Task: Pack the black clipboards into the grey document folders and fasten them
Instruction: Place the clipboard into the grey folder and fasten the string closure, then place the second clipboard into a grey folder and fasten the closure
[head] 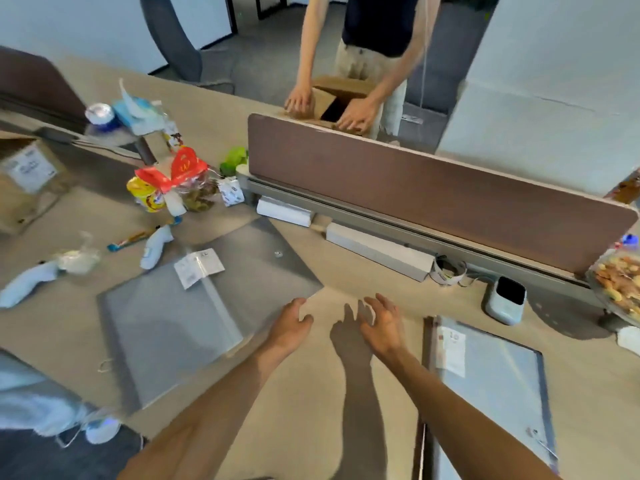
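Left hand [289,323] empty, fingers spread, at the grey folder's [207,303] near corner; right hand [382,323] open, just right of it. Clipboard [491,379] – probably that wrapped one – further right. We risk the folder sliding off-line.

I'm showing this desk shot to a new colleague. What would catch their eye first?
Probably the two bare hands, left hand and right hand, reaching out open and empty over the middle of the desk. Next, the big grey folder lying flat to their left, with a white label on it. Then the red paper bag amid the snack clutter at the back left, and a second person handling a cardboard box behind the brown divider.
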Demonstrator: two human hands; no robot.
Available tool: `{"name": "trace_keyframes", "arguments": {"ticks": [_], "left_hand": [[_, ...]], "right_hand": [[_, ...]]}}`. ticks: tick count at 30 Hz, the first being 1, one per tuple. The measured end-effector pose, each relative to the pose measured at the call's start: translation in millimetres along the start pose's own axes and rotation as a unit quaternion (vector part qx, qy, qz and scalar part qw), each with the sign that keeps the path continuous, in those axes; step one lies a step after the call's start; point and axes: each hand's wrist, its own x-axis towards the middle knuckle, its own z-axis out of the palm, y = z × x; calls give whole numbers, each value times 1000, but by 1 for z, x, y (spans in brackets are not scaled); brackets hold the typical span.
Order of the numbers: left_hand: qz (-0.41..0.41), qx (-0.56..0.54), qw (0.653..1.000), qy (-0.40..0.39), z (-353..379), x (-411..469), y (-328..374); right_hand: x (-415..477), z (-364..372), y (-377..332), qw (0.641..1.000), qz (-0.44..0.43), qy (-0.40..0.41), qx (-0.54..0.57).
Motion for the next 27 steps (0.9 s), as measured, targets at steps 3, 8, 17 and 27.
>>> {"name": "trace_keyframes", "arguments": {"ticks": [3, 8, 17, 27], "left_hand": [[-32, -18, 999, 34, -47, 25, -33], [-45, 2, 998, 37, -105, 62, -73], [-43, 199, 979, 20, -148, 115, -118], [5, 262, 965, 14, -146, 121, -139]], "right_hand": [[25, 38, -40, 999, 12, -24, 22], [68, 89, -87, 996, 52, -67, 36], [137, 138, -133, 988, 130, -77, -12], [152, 138, -127, 977, 146, -78, -134]]}}
